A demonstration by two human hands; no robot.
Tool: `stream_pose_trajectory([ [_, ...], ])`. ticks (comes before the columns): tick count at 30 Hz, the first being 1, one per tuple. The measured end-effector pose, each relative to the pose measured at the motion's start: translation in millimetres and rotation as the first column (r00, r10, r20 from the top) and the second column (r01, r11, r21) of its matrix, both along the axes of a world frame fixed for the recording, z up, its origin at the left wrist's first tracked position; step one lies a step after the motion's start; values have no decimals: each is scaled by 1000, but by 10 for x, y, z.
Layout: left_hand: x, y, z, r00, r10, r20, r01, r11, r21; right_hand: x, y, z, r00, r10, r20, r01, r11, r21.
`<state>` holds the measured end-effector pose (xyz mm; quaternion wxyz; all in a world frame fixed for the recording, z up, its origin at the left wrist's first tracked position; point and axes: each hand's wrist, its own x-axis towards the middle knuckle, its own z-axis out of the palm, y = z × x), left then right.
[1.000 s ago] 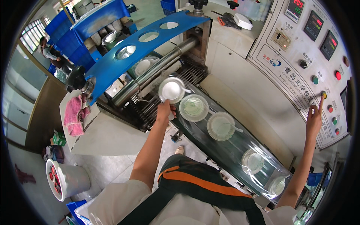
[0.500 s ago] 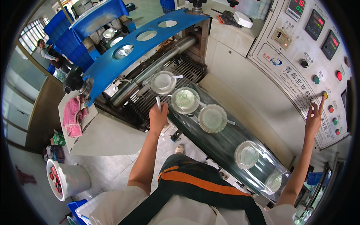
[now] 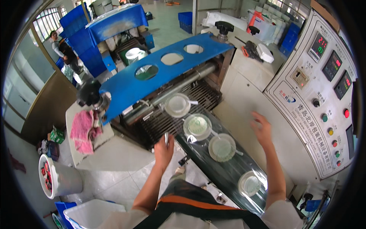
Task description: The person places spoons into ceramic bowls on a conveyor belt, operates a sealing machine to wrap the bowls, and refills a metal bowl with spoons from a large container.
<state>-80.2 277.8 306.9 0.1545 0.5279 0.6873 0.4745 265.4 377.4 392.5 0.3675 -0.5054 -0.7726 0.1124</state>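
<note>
My left hand [image 3: 164, 152] is closed around a slim pale thing [image 3: 166, 138], like a handle; its lower part is hidden in the fist. Beside that hand, sets of bowls and plates stand under clear film on a dark green belt [image 3: 207, 168]. The farthest dish set [image 3: 177, 105] sits by the metal slats, a white spoon handle [image 3: 193, 102] poking out from it. Behind it come a green-printed bowl [image 3: 197, 125], another dish set [image 3: 222, 148] and a nearer one [image 3: 250, 184]. My right hand [image 3: 262, 129] hangs in the air right of the belt, fingers apart, holding nothing.
A blue plate with round holes [image 3: 171, 59] and black knobs [image 3: 89, 92] spans the machine above a metal roller [image 3: 190, 80]. The control panel [image 3: 314, 95] rises at right. A pink cloth [image 3: 84, 129] lies at left, above a white bucket [image 3: 63, 177]. Another person [image 3: 66, 51] stands far left.
My right hand has left the yellow button on the panel and moved left toward the belt. The left hand keeps its grip near the belt's edge. My view has tilted up.
</note>
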Motion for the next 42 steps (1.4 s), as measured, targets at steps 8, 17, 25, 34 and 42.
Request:
stream_pose_trajectory([
  [8,109,-558,-205,913,-336,233,380,907,-182,-2536,2331,-991,901,415,128,-309,819,-483],
  [17,-487,-387,89,851,-312,422,410,897,-164,-3102,2757,-1497,803,505,315,-204,731,-651],
  [25,-566,-87,36,817,-379,436,474,870,-132,-2888,2738,-1521,802,527,280,-223,700,-678],
  [34,-545,109,-15,866,-387,317,452,878,-161,-2893,2833,-1498,879,466,101,-330,749,-575],
  [42,-702,945,-20,728,-3,685,195,959,-204,-1743,1436,-802,920,193,-342,-380,657,-651],
])
